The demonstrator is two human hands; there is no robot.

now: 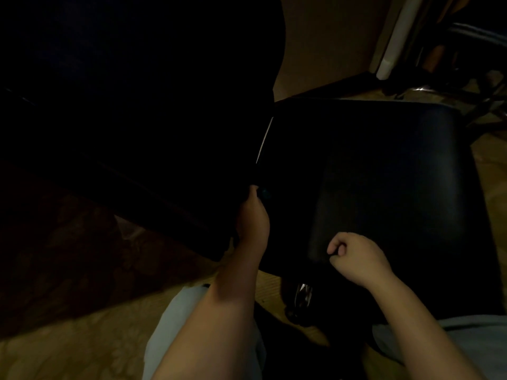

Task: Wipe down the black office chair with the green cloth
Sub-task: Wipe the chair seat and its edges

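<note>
The black office chair fills the dim view, with its seat [384,174] at right and its backrest [137,105] leaning at left. My left hand [252,218] reaches into the gap between backrest and seat. It holds the green cloth [265,192], of which only a small dark teal bit shows beside the fingertips. The fingers are mostly lost in the shadow. My right hand [354,256] rests on the seat's front part as a curled fist with nothing seen in it.
A patterned tan floor [82,338] lies below. A shiny chair lever [303,294] sticks out under the seat's front edge. A white post [395,37] and dark chair legs [466,78] stand at the upper right. My pale trouser legs [175,325] are at the bottom.
</note>
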